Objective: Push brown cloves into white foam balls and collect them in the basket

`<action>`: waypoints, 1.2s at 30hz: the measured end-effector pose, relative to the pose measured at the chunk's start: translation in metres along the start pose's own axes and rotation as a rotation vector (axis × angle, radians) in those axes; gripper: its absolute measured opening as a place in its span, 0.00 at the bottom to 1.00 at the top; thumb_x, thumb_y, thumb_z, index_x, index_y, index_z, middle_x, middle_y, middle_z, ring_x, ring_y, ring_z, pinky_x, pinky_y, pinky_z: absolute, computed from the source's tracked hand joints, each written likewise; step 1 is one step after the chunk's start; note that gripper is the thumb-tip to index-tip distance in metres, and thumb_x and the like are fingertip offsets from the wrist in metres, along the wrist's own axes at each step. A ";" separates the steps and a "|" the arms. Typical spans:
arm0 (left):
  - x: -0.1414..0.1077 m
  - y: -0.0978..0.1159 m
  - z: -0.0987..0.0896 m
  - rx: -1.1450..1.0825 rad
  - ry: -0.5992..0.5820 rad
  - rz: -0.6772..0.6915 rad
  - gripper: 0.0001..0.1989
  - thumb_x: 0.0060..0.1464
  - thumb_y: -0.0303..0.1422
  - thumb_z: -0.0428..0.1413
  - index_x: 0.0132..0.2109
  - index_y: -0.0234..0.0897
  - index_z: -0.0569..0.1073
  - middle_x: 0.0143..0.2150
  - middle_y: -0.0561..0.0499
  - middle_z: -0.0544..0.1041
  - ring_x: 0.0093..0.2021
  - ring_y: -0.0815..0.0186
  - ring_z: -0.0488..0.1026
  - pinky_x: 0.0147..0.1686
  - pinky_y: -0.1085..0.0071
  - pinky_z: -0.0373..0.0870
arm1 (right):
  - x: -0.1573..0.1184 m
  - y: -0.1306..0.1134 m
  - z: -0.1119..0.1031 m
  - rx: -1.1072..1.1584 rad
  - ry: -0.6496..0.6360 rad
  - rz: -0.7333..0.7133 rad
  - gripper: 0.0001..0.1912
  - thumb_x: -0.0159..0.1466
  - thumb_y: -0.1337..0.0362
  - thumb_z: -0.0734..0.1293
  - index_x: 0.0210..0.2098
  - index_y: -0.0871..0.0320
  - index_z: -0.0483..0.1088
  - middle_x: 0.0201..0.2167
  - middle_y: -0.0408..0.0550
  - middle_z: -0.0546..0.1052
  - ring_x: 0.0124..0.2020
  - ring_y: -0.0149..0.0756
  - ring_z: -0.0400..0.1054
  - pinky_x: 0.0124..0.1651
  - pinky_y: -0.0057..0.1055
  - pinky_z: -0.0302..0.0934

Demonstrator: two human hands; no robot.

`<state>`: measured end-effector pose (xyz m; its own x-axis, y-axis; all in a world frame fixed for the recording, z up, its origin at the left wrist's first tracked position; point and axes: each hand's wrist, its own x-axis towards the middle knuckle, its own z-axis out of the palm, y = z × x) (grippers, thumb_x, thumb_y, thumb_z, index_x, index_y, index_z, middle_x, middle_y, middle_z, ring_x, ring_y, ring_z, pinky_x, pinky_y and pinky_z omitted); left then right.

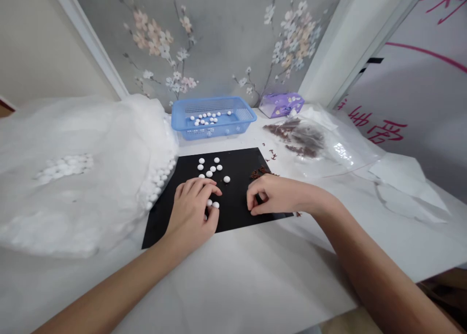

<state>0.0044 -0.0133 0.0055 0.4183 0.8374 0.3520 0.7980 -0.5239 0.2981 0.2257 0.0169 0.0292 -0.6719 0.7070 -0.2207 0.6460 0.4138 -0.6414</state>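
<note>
My left hand [193, 205] rests on the black mat [237, 217], thumb and index finger apart and curved around a few small white balls [216, 205]. Whether its hidden fingers touch any ball cannot be seen. More white balls [213, 169] lie loose beyond it, with a single one [226, 179] between the two hands. Over the mat's right side, my right hand [264, 195] is closed, thumb and fingertips pinched near the surface; what they hold, if anything, is too small to make out. Just behind its knuckles lies a little heap of reddish-brown bits [260, 172].
A large clear bag [83, 202] full of white balls bulges on the left. Behind the mat stands a blue basket [215, 130] containing several balls. At right are a purple tissue pack [280, 104], a plastic bag of brown pieces [302, 142] and white paper sheets [408, 183].
</note>
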 end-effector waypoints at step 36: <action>0.001 -0.001 0.006 0.016 0.011 0.057 0.12 0.54 0.38 0.53 0.44 0.41 0.73 0.45 0.49 0.74 0.48 0.59 0.65 0.49 0.59 0.59 | 0.024 -0.022 0.028 0.496 0.606 0.138 0.04 0.60 0.65 0.61 0.30 0.58 0.63 0.27 0.41 0.69 0.25 0.27 0.67 0.29 0.26 0.62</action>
<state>0.0065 -0.0115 0.0004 0.4583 0.8045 0.3779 0.7801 -0.5678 0.2628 0.1851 0.0084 0.0178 -0.1910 0.9813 0.0246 0.3771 0.0965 -0.9211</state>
